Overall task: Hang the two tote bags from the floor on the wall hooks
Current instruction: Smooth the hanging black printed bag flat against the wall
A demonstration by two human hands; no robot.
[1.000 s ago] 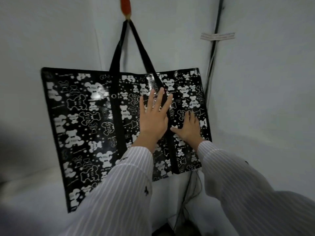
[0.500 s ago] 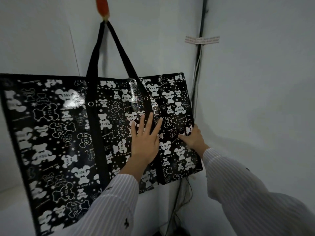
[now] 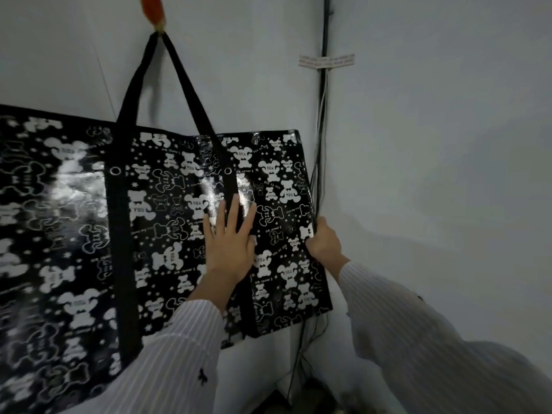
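head view: tote bag (image 3: 167, 222) hangs on hook (image 3: 153, 8), right hand (image 3: 324, 242) gripping its edge.

The room is dim and bluish. White glare shines on the glossy tote bag (image 3: 167, 222), strongest at the left, where the print is blurred. The wide lens bends the edges.

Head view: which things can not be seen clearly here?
- Tote bag: its left part is cut off by the frame edge.
- Hook: its top is cut by the upper edge.
- Label: print too small.
- Right hand fingers: behind the bag edge.
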